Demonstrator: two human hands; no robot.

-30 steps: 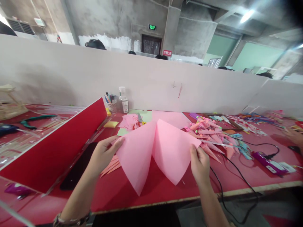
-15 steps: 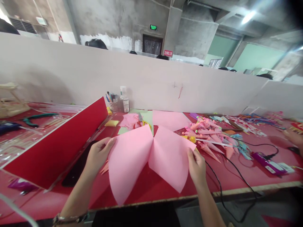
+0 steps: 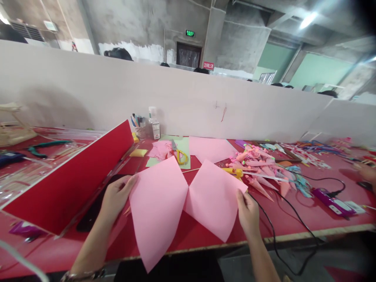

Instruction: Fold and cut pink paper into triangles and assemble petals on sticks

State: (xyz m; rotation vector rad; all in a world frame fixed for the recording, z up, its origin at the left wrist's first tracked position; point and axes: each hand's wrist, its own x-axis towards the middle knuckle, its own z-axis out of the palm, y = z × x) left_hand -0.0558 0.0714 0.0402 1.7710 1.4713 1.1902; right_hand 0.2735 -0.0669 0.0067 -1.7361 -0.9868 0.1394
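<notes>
My left hand (image 3: 118, 194) pinches the outer edge of the left half of a pink paper sheet (image 3: 158, 207). At the right half's outer corner, my right hand (image 3: 247, 209) grips the paper between thumb and fingers. A V-shaped gap runs down from the top edge, and the two halves meet near the middle. Whether they are still joined below that point I cannot tell. The sheet is held above the red table (image 3: 211, 243), with its lower left tip hanging past the front edge. Yellow-handled scissors (image 3: 182, 157) lie just behind it.
A pile of pink paper cones (image 3: 258, 160) and a yellow glue gun (image 3: 233, 171) lie right of the sheet. Beyond are a purple device (image 3: 335, 203), black cables and another person's hand (image 3: 366, 172). A red board (image 3: 76, 180) stands at left, beside a black phone-like slab (image 3: 96, 211).
My hands have moved slightly apart and the gap between the paper halves reaches lower. The left half has dropped, and the scissors behind show more fully.
</notes>
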